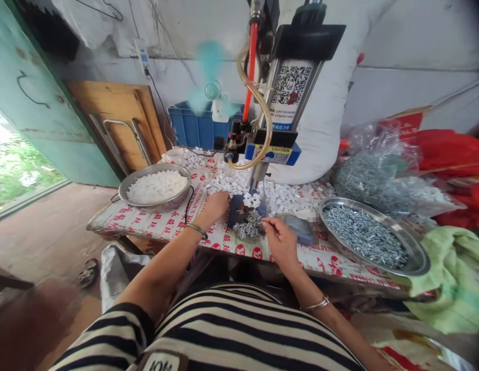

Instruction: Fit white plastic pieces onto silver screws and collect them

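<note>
My left hand (217, 207) is closed beside the left edge of the press's dark blue base plate (234, 207); its fingertips are turned away, and what they hold is hidden. My right hand (281, 241) pinches what looks like a small metal nail at the right side of a heap of small grey nails (249, 228). That heap lies at the front of the base plate, close to the table edge. Small white plastic pieces (251, 200) sit on the plate under the ram (258, 175) of the upright pneumatic press (289, 98).
A metal bowl of white pieces (156, 186) stands left, and a metal bowl of nails (366, 237) right. Loose white plastic pieces (293, 198) cover the table behind the plate. A small fan (212, 90) spins before a blue crate (185, 126). Clear plastic bags (373, 170) lie at right.
</note>
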{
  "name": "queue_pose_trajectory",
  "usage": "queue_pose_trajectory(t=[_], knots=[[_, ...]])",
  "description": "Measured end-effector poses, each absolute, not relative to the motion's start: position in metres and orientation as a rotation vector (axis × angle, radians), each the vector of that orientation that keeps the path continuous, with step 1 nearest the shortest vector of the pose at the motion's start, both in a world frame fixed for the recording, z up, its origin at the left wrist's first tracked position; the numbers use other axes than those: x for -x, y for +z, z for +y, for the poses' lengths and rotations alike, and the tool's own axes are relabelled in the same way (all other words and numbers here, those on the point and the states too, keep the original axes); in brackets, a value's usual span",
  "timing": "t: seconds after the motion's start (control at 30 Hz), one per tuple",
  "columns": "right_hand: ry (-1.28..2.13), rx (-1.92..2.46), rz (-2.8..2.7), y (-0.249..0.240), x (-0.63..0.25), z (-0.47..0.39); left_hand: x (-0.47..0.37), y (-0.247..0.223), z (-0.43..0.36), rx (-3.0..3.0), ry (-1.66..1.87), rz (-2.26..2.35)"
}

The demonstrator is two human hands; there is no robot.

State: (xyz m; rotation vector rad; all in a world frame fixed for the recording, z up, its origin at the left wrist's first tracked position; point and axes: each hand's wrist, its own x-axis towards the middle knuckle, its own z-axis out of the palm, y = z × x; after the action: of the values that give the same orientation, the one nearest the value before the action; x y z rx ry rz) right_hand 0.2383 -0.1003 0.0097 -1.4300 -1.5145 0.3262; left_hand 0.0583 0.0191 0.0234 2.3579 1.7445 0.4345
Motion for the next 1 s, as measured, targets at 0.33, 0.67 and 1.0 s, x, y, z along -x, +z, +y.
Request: queue_pose_trajectory(t=[0.33,0.67,1.0], knots=[[0.266,1.434,-1.790,0.039,-0.217,-0.078,-0.073,0.040,-0.051,-2.101,1.037,1.097],[-0.172,1.258,-1.995,0.032,-0.212,-0.090,-0.066,0.044,-0.048,-1.307,1.107,0.768],[-0.208,1.251,-1.974,0.033,-0.245,-0.087,-0.069,0.045,-0.044,-1.718,1.061,1.120]])
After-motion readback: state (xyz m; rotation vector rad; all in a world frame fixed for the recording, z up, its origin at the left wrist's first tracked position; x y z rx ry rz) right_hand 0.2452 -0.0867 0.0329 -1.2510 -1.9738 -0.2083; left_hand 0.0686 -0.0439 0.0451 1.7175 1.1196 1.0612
